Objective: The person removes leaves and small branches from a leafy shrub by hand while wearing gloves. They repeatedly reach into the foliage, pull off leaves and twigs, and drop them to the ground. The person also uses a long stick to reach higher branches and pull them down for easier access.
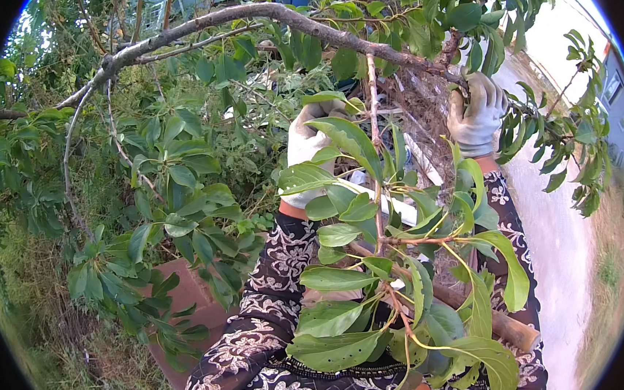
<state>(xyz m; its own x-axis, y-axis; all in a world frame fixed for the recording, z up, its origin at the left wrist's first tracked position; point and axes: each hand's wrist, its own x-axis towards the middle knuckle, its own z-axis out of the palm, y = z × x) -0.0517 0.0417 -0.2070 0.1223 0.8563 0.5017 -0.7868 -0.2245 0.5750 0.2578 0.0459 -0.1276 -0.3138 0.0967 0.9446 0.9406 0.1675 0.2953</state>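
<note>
My right hand, in a white work glove, has its fingers around the thick tree branch near its right end. In the middle, my left hand is raised, gloved too, with curled fingers partly behind leaves; whether it grips a leaf or twig cannot be told. A thin leafy side shoot hangs from the branch between the hands, and its leaves cover part of my forearms and chest. A wooden pole or handle slants across my front behind the leaves.
More leafy twigs hang at the left over tall grass. A reddish-brown flat surface lies low on that side. Behind the branch are scattered debris and white strips. A pale path runs along the right, with a building beyond.
</note>
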